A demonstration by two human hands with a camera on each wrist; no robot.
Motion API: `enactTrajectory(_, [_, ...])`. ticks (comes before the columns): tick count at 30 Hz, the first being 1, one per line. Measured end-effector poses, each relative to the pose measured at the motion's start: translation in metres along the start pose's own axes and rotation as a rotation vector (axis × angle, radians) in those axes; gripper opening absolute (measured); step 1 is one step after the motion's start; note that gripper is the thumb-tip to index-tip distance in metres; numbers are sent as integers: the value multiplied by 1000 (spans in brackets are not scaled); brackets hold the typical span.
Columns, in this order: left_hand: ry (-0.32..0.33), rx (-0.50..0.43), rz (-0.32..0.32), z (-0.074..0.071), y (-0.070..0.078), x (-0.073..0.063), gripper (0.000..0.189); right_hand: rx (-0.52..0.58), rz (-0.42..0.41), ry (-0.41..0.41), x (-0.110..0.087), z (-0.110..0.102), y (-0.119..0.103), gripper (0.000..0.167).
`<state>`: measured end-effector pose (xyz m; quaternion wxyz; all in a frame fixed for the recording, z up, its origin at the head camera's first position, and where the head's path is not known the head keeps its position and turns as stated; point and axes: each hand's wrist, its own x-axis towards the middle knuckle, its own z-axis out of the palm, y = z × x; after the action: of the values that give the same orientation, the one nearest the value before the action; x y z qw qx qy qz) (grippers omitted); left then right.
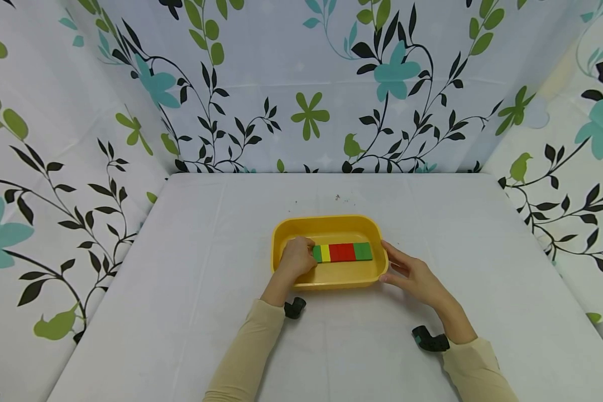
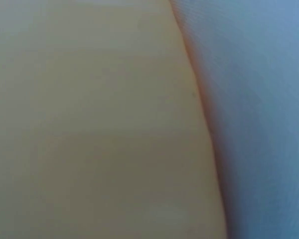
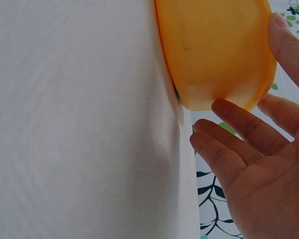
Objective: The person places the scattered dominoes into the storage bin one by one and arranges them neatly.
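In the head view, a yellow plastic tray lies on the white-covered table. Inside it, a row of flat coloured blocks runs left to right in green, yellow, red and green. My left hand reaches over the near rim and pinches the row's left end, at the green block; most of its fingers are hidden. At the tray's right end, my right hand touches the outer wall with thumb and fingertips. Seen from the right wrist, those fingers are nearly straight against the orange-looking tray.
White cloth covers the table around the tray. A leaf-patterned curtain stands behind and at both sides. Each wrist carries a small black camera, one by the left sleeve. The left wrist view is mostly filled by a blurred pale surface.
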<state>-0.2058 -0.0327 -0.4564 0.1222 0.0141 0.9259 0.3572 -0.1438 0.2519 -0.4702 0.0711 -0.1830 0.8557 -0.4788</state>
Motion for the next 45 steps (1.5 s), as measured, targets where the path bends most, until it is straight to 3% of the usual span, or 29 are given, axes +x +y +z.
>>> enactTrajectory(7, [-1, 17, 30, 0, -2, 1, 47, -5, -1, -1, 0, 0, -1, 80])
enactTrajectory(16, [0, 38, 60, -1, 0, -3, 25, -2, -12, -1, 1, 0, 0, 79])
enactTrajectory(20, [25, 53, 57, -3, 2, -5, 42, -2, -15, 0, 1, 0, 0, 78])
enactTrajectory(24, [121, 21, 129, -9, 4, -11, 58, -9, -19, -1, 0, 0, 0, 77])
enactTrajectory(29, [349, -26, 281, -31, 6, -31, 48, -57, -16, -8, -1, -1, -2, 78])
enactTrajectory(32, [481, 46, 300, -50, -5, -44, 49, -113, 8, 1, -3, -6, -5, 80])
enactTrajectory(35, [546, 152, 250, -66, -26, -55, 54, -222, 46, 38, -7, -15, -9, 78])
enactTrajectory(40, [511, 327, 154, -83, -65, -69, 64, -457, 128, 106, -9, -34, -11, 75])
enactTrajectory(45, [429, 431, 137, -89, -85, -77, 72, -644, 142, 159, -7, -46, -8, 75])
